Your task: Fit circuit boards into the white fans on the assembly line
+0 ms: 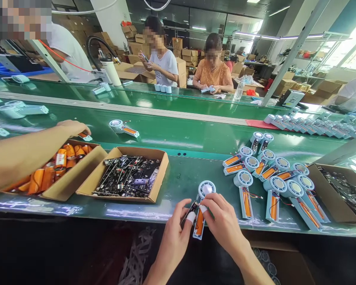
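A: Hands first. We've got our left hand (178, 227) and right hand (222, 221) low at the near edge of the green counter (184, 178), forearms coming up from the bottom of the view, wrists angled inward toward each other.

B: Grip state? We see both pinching the same thing, a handheld fan half-shell (202, 206), round fan head pointing away from us, orange battery (199, 223) lying in the handle.

A: Agreed. Left hand has a white finger cot on the thumb and holds a small dark circuit board (189, 211) against the handle's left side. Right hand is curled over the handle from the right, fingertip with a white cot pressing near the fan's neck.

B: The fan sits just over the counter's front lip, between the two hands; we can't tell whether it touches the counter.

A: Around it: cardboard box of circuit boards (127, 178) to the left, box of orange batteries (56, 170) further left, with a co-worker's hand (74, 127) reaching past its far side.

B: To the right, a cluster of assembled fan shells (273, 178) lying open side up, apart from our hands.

A: Writing? Labels on the batteries are too small to read. No legible brand anywhere.
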`<action>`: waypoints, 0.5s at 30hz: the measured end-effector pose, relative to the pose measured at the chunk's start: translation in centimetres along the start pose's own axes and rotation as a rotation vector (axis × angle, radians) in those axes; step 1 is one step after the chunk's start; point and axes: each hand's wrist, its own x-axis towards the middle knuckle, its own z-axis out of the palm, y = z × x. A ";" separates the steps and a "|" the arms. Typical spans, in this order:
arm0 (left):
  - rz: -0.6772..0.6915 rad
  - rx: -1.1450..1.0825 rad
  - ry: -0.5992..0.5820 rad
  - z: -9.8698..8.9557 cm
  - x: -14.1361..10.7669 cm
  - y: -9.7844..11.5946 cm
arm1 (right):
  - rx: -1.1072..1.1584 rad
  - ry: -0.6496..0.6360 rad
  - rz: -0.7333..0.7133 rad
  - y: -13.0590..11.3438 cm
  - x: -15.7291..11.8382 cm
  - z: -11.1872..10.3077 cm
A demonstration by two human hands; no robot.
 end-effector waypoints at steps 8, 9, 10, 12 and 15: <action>0.130 0.110 0.053 0.4 -0.3 -0.2 | -0.120 -0.036 -0.029 -0.8 -0.1 0.3; 0.157 0.131 0.064 0.4 -0.4 -0.4 | -0.117 -0.034 -0.024 -0.7 -0.1 0.4; 0.182 0.145 0.071 0.4 -0.4 -0.5 | -0.107 -0.030 -0.016 -0.7 -0.2 0.6; 0.212 0.152 0.064 0.2 -0.4 -0.6 | -0.053 -0.021 0.007 -0.4 -0.3 0.8; 0.195 0.113 -0.029 -0.6 0.0 -0.3 | 0.123 -0.026 0.058 0.1 -0.3 0.8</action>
